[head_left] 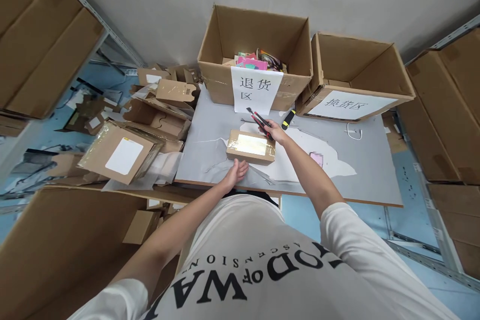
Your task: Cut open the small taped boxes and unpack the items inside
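Observation:
A small taped cardboard box (232, 152) with a white label lies on the grey table in front of me. My left hand (234, 174) is at its near edge, fingers stretched out, palm partly turned up and holding nothing. Over the box's far right corner, my right hand (275, 131) is closed around a slim black-and-red hand tool (259, 120). Its prongs point away to the upper left; the exact kind is too small to tell. White paper (292, 152) and grey plastic wrapping (240, 180) spread around and under the box.
Behind stand two open cartons with handwritten signs: the left one (215, 77) holds colourful packs, the other (356, 102) is to its right. A yellow-and-black cutter (288, 120) and a pink card (317, 159) lie on the table (375, 175). Opened boxes (161, 115) pile up at left.

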The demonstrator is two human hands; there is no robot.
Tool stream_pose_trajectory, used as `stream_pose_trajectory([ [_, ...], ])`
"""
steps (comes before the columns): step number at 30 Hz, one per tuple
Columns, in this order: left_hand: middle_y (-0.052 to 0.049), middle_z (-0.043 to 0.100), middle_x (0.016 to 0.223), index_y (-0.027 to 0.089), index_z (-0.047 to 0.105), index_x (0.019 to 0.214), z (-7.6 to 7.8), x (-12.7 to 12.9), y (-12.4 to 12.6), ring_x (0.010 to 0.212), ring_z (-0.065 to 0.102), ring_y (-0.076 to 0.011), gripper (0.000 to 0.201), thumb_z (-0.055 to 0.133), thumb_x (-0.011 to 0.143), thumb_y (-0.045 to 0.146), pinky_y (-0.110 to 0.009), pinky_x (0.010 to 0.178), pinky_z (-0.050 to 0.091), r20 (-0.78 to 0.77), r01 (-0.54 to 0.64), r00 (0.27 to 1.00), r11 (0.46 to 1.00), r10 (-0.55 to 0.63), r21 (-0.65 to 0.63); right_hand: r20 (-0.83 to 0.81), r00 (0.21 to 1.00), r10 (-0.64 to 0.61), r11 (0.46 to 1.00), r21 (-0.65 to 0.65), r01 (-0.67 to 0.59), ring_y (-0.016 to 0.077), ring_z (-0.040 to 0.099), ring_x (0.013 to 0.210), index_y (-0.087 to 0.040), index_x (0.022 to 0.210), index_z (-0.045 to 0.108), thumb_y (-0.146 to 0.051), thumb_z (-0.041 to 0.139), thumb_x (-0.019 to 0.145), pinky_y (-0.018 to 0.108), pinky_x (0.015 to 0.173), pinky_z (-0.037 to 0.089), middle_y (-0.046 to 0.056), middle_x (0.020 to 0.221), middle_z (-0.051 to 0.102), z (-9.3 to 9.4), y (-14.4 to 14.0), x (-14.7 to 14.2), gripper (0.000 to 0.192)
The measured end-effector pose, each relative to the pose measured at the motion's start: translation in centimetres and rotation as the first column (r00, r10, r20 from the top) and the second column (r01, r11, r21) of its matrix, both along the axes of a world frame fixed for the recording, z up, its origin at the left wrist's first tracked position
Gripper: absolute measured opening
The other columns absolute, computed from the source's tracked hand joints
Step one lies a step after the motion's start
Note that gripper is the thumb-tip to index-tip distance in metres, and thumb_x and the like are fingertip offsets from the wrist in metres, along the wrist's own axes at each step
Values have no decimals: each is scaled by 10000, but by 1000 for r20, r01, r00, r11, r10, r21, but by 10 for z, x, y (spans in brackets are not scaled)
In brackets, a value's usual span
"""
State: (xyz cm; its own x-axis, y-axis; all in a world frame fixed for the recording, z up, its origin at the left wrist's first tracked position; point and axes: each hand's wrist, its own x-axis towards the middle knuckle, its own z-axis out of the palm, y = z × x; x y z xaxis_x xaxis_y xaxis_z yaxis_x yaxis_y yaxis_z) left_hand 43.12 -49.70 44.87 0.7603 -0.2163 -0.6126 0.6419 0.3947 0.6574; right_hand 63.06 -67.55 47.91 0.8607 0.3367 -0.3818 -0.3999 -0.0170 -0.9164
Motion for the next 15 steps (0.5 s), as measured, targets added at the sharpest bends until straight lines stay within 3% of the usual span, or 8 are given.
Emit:
stream_pose_trajectory([
  [2,-143,499,1382,194,532,1310,3,4,9,1349,354,-343,621,565,810,561,-502,1129,183,104,27,994,984,-46,174,102,988,-115,993,2,116,137,653,865,-236,1077,534,-291,635,793,278,773,521,30,996,681,1,-21,-12,305],
  [4,-120,508,1375,203,593,1237,11,14,19,1358,321,-372,597,720,710,455,-505,1153,136,249,12,963,941,-102,339,169,965,-200,977,-33,209,138,656,813,-250,1153,497,-376,625,785,268,702,524,37,1041,661,0,-47,-31,410],
  [8,-97,340,1496,198,591,1228,29,46,28,1433,97,-359,697,783,617,474,-471,1173,-12,499,-117,850,862,-170,493,163,958,-237,953,-152,261,104,587,541,-213,1199,472,-492,629,736,233,467,447,54,973,658,-13,-93,-87,563],
  [10,-105,237,1540,175,537,1288,33,64,26,1438,-24,-354,798,763,612,534,-500,1155,-57,538,-129,801,804,-260,581,125,958,-259,948,-159,277,87,529,464,-199,1200,474,-531,614,734,223,399,396,50,915,660,-20,-103,-116,589],
  [11,-107,179,1558,168,488,1334,33,71,25,1434,-67,-355,863,740,615,574,-522,1145,-66,508,-102,782,730,-361,676,108,957,-269,946,-158,284,80,508,443,-196,1202,477,-544,607,738,219,378,377,47,896,658,-23,-104,-129,594],
  [12,-109,119,1571,163,423,1385,33,78,24,1429,-92,-359,940,715,615,615,-542,1137,-66,437,-63,755,610,-488,790,94,954,-285,942,-157,297,75,493,430,-192,1205,480,-554,605,739,214,362,361,44,878,655,-26,-104,-140,603],
  [15,-145,4,1576,142,212,1483,27,91,21,1427,-80,-382,1137,636,601,721,-593,1119,-34,81,-8,616,97,-784,995,56,948,-314,937,-143,319,62,464,401,-188,1230,478,-573,608,736,198,329,320,36,851,645,-31,-98,-163,639],
])
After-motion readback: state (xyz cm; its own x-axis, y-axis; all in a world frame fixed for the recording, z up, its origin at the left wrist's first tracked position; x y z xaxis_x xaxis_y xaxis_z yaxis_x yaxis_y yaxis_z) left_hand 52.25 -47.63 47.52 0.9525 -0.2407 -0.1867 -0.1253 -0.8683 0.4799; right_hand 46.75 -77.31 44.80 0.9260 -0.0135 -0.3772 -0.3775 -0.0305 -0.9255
